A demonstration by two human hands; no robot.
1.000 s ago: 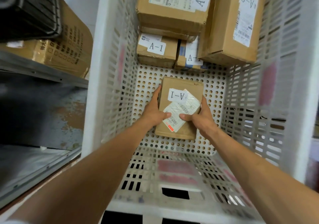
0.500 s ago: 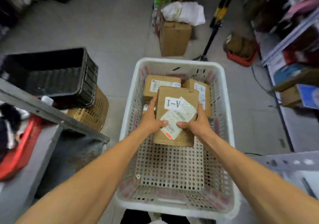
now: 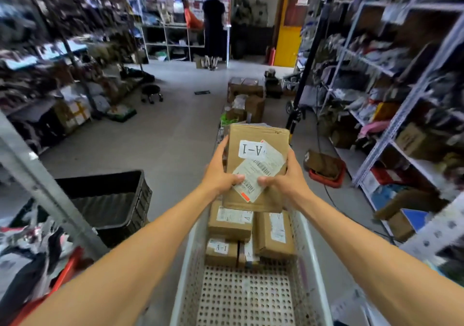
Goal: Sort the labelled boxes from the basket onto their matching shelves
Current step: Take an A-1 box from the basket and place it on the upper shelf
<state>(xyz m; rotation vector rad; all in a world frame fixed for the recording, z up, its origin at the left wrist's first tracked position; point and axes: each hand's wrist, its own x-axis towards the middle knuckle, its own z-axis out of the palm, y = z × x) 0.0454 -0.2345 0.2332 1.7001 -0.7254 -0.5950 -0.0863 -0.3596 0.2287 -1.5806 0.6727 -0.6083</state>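
We look down a warehouse aisle with a grey floor [image 3: 160,135] between metal shelving on the left [image 3: 45,79] and metal shelving on the right [image 3: 391,79], both crowded with parcels and bags too blurred to name. Below us a white perforated basket [image 3: 248,298] runs forward from the bottom edge, its near half bare and its far end packed with cardboard boxes. To its left a black crate [image 3: 110,205] sits on the floor behind a slanting grey shelf post [image 3: 45,190]. Far down the aisle a person in dark clothes [image 3: 213,27] stands with their back to us at a shelf unit, and a yellow door [image 3: 288,37] shows to the right. Raised above the far end of the basket, clear of the boxes underneath, is our A-1 box [image 3: 261,147] — a flat brown carton held upright before us, its white "A-1" label upside down to us and a shipping label crumpled across its lower front. Our left hand [image 3: 221,172] grips the box's left edge, thumb pressed on the front, and our right hand [image 3: 288,177] grips the right edge the same way. Under it in the basket lie a box with a long white label [image 3: 231,222], a taller box beside it [image 3: 275,235], and — nearest us — a small box marked A-1 [image 3: 221,251].
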